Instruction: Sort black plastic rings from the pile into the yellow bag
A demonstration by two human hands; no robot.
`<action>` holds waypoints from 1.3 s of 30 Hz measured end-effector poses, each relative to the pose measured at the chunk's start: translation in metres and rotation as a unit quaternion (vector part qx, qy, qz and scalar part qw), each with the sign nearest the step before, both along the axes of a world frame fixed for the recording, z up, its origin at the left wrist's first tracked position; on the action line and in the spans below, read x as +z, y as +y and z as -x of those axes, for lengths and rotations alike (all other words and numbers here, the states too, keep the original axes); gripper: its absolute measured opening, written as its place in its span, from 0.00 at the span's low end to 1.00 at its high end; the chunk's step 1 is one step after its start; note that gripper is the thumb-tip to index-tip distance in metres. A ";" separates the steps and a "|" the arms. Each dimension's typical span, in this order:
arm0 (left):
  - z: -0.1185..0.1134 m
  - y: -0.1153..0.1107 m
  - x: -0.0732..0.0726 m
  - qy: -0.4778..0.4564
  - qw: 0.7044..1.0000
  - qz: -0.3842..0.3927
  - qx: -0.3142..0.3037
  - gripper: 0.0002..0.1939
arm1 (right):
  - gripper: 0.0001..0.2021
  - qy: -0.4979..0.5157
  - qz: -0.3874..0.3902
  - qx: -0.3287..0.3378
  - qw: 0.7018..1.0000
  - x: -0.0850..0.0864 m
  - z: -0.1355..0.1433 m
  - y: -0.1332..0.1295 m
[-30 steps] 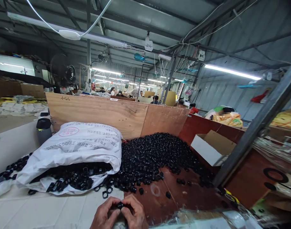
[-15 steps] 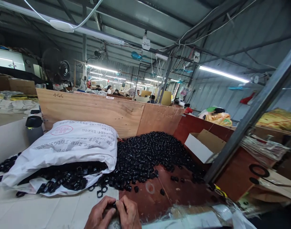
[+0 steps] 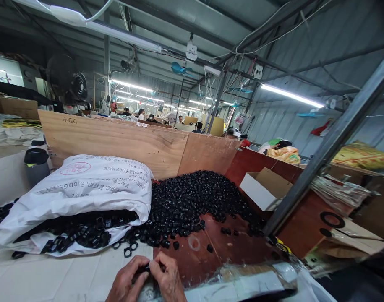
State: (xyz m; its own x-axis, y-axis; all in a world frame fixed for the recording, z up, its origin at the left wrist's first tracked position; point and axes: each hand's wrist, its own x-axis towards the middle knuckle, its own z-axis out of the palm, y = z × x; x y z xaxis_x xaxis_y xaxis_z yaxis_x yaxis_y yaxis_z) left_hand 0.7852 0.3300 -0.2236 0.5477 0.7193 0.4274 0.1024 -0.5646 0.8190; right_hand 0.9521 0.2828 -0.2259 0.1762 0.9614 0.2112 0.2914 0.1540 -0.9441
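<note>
At the bottom centre, my left hand (image 3: 129,279) and my right hand (image 3: 167,277) meet, fingertips pinched on a small black part (image 3: 147,267) between them. The fingers hide most of that part. Beyond them, a large heap of small black parts (image 3: 192,197) lies on the reddish-brown table surface (image 3: 198,264). To the left, a white woven sack (image 3: 97,180) lies on its side, its mouth open toward me and black ring-shaped parts spilling out. A few loose black rings (image 3: 128,251) rest just past my left hand.
Wooden boards (image 3: 116,140) wall the back. An open cardboard box (image 3: 267,188) leans at the right by a slanted metal post (image 3: 305,184). Plastic-wrapped material (image 3: 242,285) lies along the near right edge. A dark bin (image 3: 36,165) stands left. Several people are farther back.
The camera view has shifted slightly, so the surroundings appear a little farther left. Both hands stay together around the small black part, with only slight finger movement.
</note>
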 end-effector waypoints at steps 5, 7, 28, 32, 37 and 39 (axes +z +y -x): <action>-0.001 -0.003 -0.002 0.005 0.998 -0.060 -0.009 0.10 | 0.24 -0.010 0.015 -0.003 1.000 0.002 0.000 0.000; 0.000 -0.001 -0.007 0.004 0.998 -0.064 -0.008 0.10 | 0.24 -0.019 0.006 -0.002 1.000 0.000 -0.001 0.001; -0.008 -0.010 0.008 -0.116 0.959 0.258 -0.007 0.13 | 0.10 0.048 -0.144 0.052 0.987 0.000 -0.009 -0.014; -0.008 -0.009 0.006 -0.088 0.986 0.136 0.025 0.09 | 0.08 0.022 -0.146 0.028 0.989 -0.003 -0.010 -0.015; -0.009 -0.010 0.003 -0.094 0.967 0.238 -0.001 0.12 | 0.09 0.034 -0.122 0.008 0.992 -0.013 -0.011 -0.015; -0.009 -0.012 0.004 -0.101 0.963 0.249 -0.005 0.12 | 0.11 0.035 -0.113 0.001 0.993 -0.014 -0.010 -0.016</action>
